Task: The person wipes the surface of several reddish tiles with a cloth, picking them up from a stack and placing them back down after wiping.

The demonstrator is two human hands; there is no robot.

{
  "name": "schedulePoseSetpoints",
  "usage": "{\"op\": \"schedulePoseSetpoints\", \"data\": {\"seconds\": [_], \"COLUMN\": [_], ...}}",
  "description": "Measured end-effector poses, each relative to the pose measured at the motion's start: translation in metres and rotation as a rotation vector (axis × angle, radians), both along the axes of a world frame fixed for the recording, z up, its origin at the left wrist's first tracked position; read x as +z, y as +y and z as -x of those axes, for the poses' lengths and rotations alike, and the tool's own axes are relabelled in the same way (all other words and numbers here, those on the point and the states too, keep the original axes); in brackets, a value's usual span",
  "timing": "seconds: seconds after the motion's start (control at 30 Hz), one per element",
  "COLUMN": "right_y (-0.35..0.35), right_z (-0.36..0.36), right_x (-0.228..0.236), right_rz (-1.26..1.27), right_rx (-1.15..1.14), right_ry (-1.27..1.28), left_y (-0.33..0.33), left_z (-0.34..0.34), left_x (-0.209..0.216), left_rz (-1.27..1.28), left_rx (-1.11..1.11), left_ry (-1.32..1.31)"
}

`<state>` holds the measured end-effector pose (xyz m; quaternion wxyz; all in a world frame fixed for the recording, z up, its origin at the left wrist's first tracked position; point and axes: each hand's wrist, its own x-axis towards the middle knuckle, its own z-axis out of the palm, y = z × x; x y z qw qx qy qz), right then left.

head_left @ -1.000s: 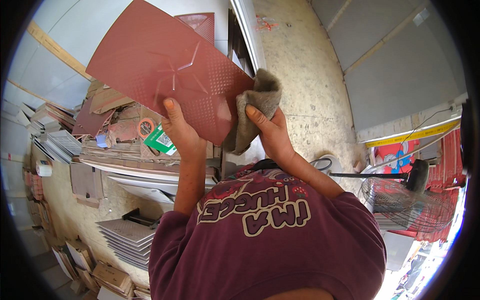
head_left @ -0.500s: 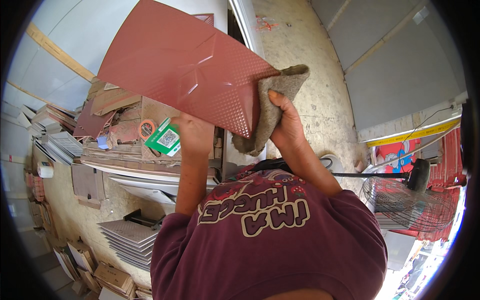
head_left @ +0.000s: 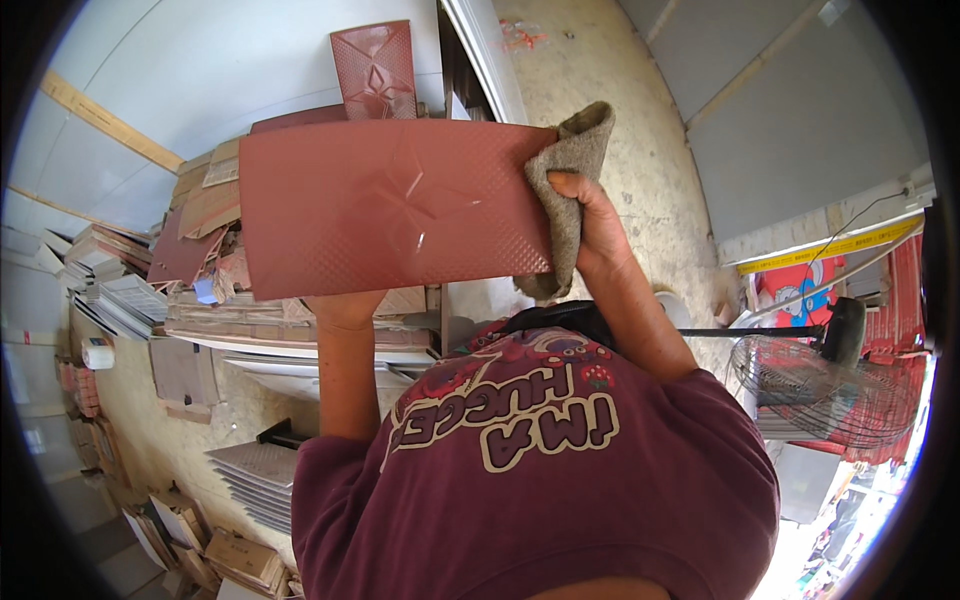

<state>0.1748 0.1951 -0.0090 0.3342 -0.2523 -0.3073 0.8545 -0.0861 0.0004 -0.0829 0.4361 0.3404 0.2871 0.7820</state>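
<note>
The embossed dark-red panel (head_left: 400,205) was held level in front of the person's chest, its long sides running left to right and its star-like raised pattern facing up. The right hand (head_left: 590,225) had its grip clenched on a folded grey-brown cloth (head_left: 570,205), thumb on top, and the cloth was wrapped around the panel's right edge. The left hand (head_left: 345,306) was under the panel's near edge, toward the left; its fingers were hidden there, so how tightly that grip was closed could not be told.

Large outlined lettering crossed the maroon shirt (head_left: 540,510), upside down in this view. Small dark printing ran along a yellow strip (head_left: 885,240) at the right, and faint marks showed on a cardboard box (head_left: 243,560) at the near left, too small to read.

The panel's left end overhung stacked cardboard (head_left: 210,200). Beyond its far edge was a second red panel (head_left: 375,65); whether the two touched could not be told. To the right of the cloth, a broad strip of concrete floor (head_left: 640,150) stretched toward the grey wall (head_left: 800,130). A wire-caged fan (head_left: 820,390) stood at the near right, well apart from both hands.
</note>
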Motion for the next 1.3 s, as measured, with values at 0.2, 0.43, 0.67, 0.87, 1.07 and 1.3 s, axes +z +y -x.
{"op": "schedulePoseSetpoints", "data": {"seconds": [0.2,0.43,0.67,0.87,1.07,1.3], "right_y": [0.029,0.054,0.066,0.079,0.084,0.080], "right_z": [-0.004,-0.001,0.003,0.008,0.009,0.012], "right_x": [0.016,0.042,0.062,0.058,0.057,0.064], "right_rz": [-0.186,-0.311,-0.457,-0.483,-0.582,-0.796], "right_rx": [0.039,0.127,0.201,0.222,0.261,0.192], "right_ry": [-0.109,-0.193,-0.240,-0.250,-0.249,-0.412], "left_y": [-0.012,0.008,0.014,0.021,0.018,0.020], "left_z": [-0.026,-0.067,-0.084,-0.084,-0.076,-0.073], "left_x": [0.020,0.040,0.041,0.037,0.015,-0.004], "left_rz": [0.461,0.416,0.494,0.445,0.235,0.002], "left_rx": [0.045,-0.176,-0.006,0.009,-0.108,-0.172], "left_ry": [0.607,0.344,1.246,1.062,0.165,-0.331]}}
